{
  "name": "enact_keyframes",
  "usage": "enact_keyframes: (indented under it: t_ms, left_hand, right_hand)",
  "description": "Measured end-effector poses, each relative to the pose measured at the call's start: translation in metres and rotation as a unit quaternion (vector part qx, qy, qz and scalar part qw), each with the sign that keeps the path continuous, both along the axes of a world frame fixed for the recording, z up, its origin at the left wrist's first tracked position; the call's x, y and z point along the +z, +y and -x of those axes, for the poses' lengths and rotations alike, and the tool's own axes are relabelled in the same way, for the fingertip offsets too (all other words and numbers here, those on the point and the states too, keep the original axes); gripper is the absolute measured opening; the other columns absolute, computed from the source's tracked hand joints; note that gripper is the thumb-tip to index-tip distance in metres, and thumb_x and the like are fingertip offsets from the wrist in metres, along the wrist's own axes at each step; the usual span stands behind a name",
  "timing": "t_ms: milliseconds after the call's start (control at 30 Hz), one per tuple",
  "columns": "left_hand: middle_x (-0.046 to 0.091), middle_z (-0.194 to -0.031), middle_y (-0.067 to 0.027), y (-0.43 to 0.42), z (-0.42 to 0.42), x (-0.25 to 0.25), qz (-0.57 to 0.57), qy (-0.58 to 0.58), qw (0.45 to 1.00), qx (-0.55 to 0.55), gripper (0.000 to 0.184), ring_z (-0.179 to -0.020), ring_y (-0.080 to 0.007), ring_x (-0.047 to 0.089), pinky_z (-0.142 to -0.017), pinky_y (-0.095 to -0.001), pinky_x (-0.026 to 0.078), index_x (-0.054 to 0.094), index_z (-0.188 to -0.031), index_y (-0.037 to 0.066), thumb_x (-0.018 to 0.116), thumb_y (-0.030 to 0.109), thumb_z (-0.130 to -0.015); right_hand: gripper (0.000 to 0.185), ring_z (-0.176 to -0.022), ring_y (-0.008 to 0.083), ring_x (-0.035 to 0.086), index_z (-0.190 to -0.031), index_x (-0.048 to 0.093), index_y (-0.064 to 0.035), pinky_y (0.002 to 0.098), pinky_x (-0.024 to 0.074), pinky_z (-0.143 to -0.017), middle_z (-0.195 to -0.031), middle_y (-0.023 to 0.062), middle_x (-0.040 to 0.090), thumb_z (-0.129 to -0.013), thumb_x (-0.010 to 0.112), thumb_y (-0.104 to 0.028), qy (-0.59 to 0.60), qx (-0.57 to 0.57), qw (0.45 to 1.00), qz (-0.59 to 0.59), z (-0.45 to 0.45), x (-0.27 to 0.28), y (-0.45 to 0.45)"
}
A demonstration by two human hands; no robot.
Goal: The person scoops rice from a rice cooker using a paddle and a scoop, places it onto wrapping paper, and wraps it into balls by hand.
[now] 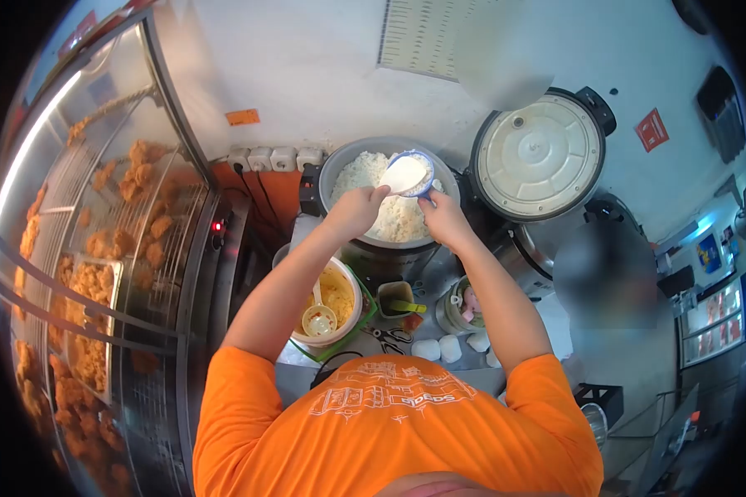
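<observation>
My left hand (358, 212) is closed around the handle of a white rice paddle (404, 175). Its blade lies over a small blue-rimmed bowl (430, 176) with white rice in it. My right hand (447, 220) grips that bowl at its near edge, and it is tilted. Both hands are above the near part of an open rice cooker (330, 161), whose pot holds a heap of white rice (396, 222). Whether the paddle's blade presses on the rice in the bowl, I cannot tell.
The cooker's raised lid (539, 157) stands at the right. Nearer me are a white tub (352, 290) of yellow food with a ladle (319, 319), a square container (394, 296), scissors (387, 338) and wrapped white lumps (450, 349). A glass cabinet (162, 91) of fried chicken borders the left.
</observation>
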State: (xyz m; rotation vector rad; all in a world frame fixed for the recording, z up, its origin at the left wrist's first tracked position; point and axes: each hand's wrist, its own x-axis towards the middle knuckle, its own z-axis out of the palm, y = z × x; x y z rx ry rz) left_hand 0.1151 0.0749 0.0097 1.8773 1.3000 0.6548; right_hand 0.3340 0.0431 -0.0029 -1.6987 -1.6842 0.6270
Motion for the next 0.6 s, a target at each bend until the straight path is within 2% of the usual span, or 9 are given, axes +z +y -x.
enact_keyframes:
  t_ms: [67, 133, 233, 267, 333, 400, 433, 500, 600]
  left_hand:
    - [0.071, -0.105, -0.0302, -0.001, 0.0, -0.014, 0.015, -0.046, 0.999, 0.015, 0.053, -0.104, -0.0458, 0.067, -0.095, -0.046, 0.05, 0.067, -0.118, -0.006, 0.044, 0.041, -0.109]
    - [0.069, -0.099, -0.0293, 0.011, 0.004, -0.041, -0.051, -0.157, 0.979, 0.121, 0.043, -0.098, -0.0456, 0.067, -0.091, -0.0464, 0.05, 0.064, -0.118, -0.003, 0.051, 0.036, -0.107]
    - [0.067, -0.094, -0.0285, 0.004, 0.014, -0.005, -0.168, -0.042, 0.977, 0.125, 0.032, -0.094, -0.0449, 0.066, -0.083, -0.0502, 0.05, 0.064, -0.097, -0.003, 0.06, 0.028, -0.103]
    - [0.067, -0.089, -0.023, 0.018, 0.021, -0.014, -0.276, 0.055, 0.954, 0.099, 0.029, -0.089, -0.0407, 0.066, -0.081, -0.0501, 0.05, 0.068, -0.087, -0.001, 0.061, 0.025, -0.1]
    - [0.072, -0.09, -0.011, 0.052, 0.036, -0.036, -0.495, 0.347, 0.797, 0.017, 0.027, -0.093, -0.0307, 0.066, -0.086, -0.0443, 0.052, 0.075, -0.086, 0.009, 0.059, 0.027, -0.098]
    - [0.072, -0.103, -0.0093, 0.047, 0.025, -0.029, -0.341, 0.471, 0.81, 0.075, 0.031, -0.105, -0.031, 0.065, -0.091, -0.0479, 0.05, 0.08, -0.095, 0.012, 0.065, 0.039, -0.095]
    - [0.067, -0.126, -0.011, 0.048, 0.018, -0.033, -0.273, 0.567, 0.773, 0.083, 0.033, -0.121, -0.037, 0.058, -0.102, -0.0541, 0.044, 0.081, -0.101, 0.014, 0.065, 0.043, -0.095]
    - [0.055, -0.145, -0.0127, 0.044, 0.012, -0.036, -0.227, 0.574, 0.783, 0.074, 0.035, -0.137, -0.042, 0.046, -0.112, -0.0582, 0.035, 0.078, -0.115, 0.016, 0.064, 0.042, -0.096]
    - [0.05, -0.151, -0.0133, 0.034, -0.014, -0.025, -0.237, 0.502, 0.828, 0.082, 0.037, -0.144, -0.0424, 0.038, -0.117, -0.0587, 0.028, 0.073, -0.126, 0.016, 0.064, 0.039, -0.097]
  right_hand:
    - [0.029, -0.046, 0.0123, 0.043, -0.127, 0.061, -0.0077, 0.032, 0.0373, -0.043, -0.069, 0.005, 0.053, -0.106, 0.054, -0.027, 0.216, -0.02, 0.968, 0.125, 0.001, 0.011, -0.005]
    - [0.027, -0.045, 0.0108, 0.041, -0.125, 0.06, -0.0081, 0.0304, 0.0351, -0.042, -0.069, 0.0027, 0.051, -0.107, 0.053, -0.027, 0.266, -0.033, 0.954, 0.131, -0.012, 0.012, -0.011]
    - [0.024, -0.045, 0.0095, 0.041, -0.119, 0.058, -0.0076, 0.029, 0.0336, -0.042, -0.07, 0.001, 0.05, -0.107, 0.051, -0.028, 0.35, -0.062, 0.923, 0.147, -0.037, 0.005, -0.05]
    - [0.023, -0.045, 0.0095, 0.041, -0.115, 0.058, -0.0066, 0.0292, 0.0342, -0.042, -0.071, 0.0016, 0.052, -0.107, 0.051, -0.027, 0.382, -0.066, 0.911, 0.144, -0.048, 0.003, -0.068]
    - [0.023, -0.045, 0.0093, 0.042, -0.114, 0.058, -0.0062, 0.0288, 0.0343, -0.042, -0.071, 0.0018, 0.052, -0.107, 0.05, -0.027, 0.407, -0.111, 0.893, 0.154, -0.07, -0.004, -0.108]
    - [0.022, -0.044, 0.009, 0.042, -0.114, 0.056, -0.006, 0.0277, 0.0345, -0.042, -0.072, 0.0023, 0.053, -0.105, 0.05, -0.025, 0.416, -0.153, 0.879, 0.176, -0.099, -0.014, -0.155]
    - [0.021, -0.045, 0.0091, 0.043, -0.114, 0.056, -0.0066, 0.0268, 0.0345, -0.042, -0.072, 0.002, 0.054, -0.105, 0.051, -0.025, 0.414, -0.157, 0.879, 0.175, -0.118, -0.026, -0.179]
    - [0.022, -0.047, 0.0095, 0.045, -0.115, 0.058, -0.0066, 0.0266, 0.0351, -0.043, -0.073, 0.0022, 0.054, -0.104, 0.052, -0.024, 0.467, -0.225, 0.838, 0.171, -0.147, -0.036, -0.231]
    - [0.026, -0.051, 0.0104, 0.049, -0.123, 0.063, -0.0064, 0.0267, 0.0381, -0.046, -0.075, 0.0027, 0.057, -0.102, 0.056, -0.02, 0.466, -0.393, 0.787, 0.095, -0.193, -0.056, -0.299]
